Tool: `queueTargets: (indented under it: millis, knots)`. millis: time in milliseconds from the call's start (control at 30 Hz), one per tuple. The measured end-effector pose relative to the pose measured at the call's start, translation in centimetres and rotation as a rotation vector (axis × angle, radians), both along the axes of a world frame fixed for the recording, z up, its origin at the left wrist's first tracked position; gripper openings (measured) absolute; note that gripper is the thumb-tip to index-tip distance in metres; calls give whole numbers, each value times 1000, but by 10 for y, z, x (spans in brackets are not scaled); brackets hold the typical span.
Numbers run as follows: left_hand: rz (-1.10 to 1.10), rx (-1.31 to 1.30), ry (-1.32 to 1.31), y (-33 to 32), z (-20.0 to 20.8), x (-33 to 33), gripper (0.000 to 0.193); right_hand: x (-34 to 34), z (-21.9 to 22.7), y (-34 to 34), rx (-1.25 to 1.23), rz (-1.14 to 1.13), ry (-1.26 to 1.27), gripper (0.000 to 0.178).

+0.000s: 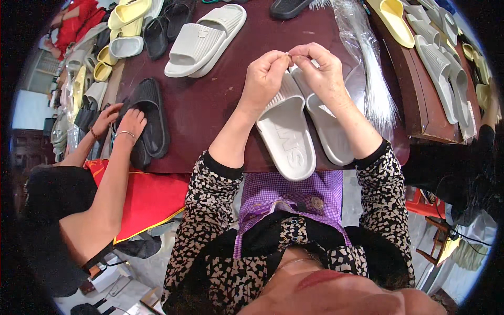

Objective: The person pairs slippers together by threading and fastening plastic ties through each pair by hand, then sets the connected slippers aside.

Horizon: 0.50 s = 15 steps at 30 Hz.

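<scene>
My left hand (265,79) and my right hand (324,71) meet fingertip to fingertip, both closed in a pinch. What they hold between them is too small to make out. Below them, at the table's near edge, lies a pair of light grey slide sandals: the left slide (289,142) reaches past the edge, and the right slide (336,134) lies beside it, partly behind my right wrist. My hands cover parts of the ribbed straps.
A bundle of clear thin plastic strands (379,100) lies right of my hands on the dark red table (205,115). Another grey pair (197,44) sits far left of them. At left, a co-worker's hands (131,123) touch black slides (152,110). More slides (438,68) line the right table.
</scene>
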State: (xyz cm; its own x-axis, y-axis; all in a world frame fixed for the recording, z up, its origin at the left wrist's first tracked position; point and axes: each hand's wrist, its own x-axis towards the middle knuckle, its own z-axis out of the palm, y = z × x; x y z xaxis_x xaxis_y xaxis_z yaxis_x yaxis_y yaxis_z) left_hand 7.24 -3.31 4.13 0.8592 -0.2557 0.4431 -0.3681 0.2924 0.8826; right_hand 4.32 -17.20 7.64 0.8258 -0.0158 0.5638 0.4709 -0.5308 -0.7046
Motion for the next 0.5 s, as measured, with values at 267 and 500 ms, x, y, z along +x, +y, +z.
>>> queueTargets:
  millis: [267,500]
  knots:
    - [-140,-17,71,5,-1,3,16,0,0,-1,-67,53,-85,13]
    - [-312,-108,295,14,-3,10,18,-4,1,4,103,160,34,23]
